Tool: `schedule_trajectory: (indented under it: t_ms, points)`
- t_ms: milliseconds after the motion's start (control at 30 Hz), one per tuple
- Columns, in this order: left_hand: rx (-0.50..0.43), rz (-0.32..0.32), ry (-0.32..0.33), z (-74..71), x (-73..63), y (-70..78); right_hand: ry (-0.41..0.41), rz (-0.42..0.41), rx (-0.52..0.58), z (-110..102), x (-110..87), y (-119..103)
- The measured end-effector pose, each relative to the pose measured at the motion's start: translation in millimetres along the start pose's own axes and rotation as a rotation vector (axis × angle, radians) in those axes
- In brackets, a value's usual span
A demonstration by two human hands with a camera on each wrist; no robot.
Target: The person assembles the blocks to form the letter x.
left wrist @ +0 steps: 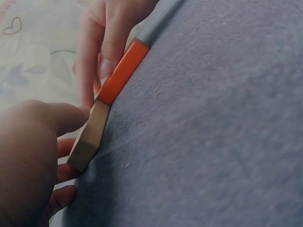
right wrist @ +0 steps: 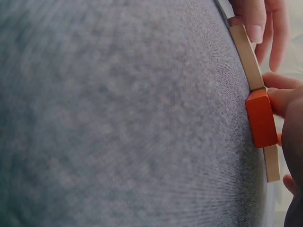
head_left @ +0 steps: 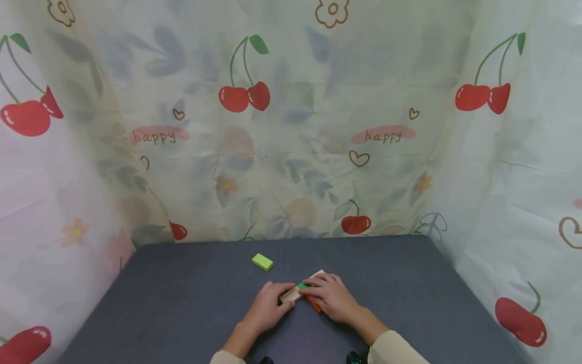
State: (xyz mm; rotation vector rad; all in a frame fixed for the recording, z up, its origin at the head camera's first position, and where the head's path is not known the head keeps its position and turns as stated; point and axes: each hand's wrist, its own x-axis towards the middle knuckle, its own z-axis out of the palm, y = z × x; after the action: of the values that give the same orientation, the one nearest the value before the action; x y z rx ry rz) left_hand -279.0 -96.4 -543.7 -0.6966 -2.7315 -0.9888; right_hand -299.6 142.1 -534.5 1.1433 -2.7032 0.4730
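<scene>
Between the hands on the table lies a slanting row of blocks: a plain wooden block (head_left: 291,295) at the left, a green block (head_left: 302,286) at the middle and another wooden block (head_left: 317,274) at the right. An orange block (head_left: 313,305) juts from the middle towards the person. My left hand (head_left: 267,307) grips the left wooden block, its thumb on the near side and fingers behind. Curled over the middle, my right hand (head_left: 334,299) holds the green block beside the inner end of the orange block. The right fingers partly hide the green and right wooden blocks.
A lime-green block (head_left: 262,262) lies alone farther back, left of the row. The dark cloth-covered table (head_left: 191,293) is bounded at the back and sides by a printed curtain (head_left: 291,151).
</scene>
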Motion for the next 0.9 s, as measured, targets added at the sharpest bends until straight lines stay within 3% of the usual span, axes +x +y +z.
schedule_trajectory:
  t_ms: [200,400,900]
  points:
    - [-0.035,-0.006,0.020,-6.5,0.1,-3.7,-0.003,0.009,-0.001,1,-0.1,0]
    - [-0.005,0.000,0.020,-12.9,4.6,-11.5,-0.010,0.012,-0.010,1,0.0,0]
    - [-0.024,0.012,0.132,-20.4,14.7,-28.3,0.006,0.014,-0.013,1,-0.1,0]
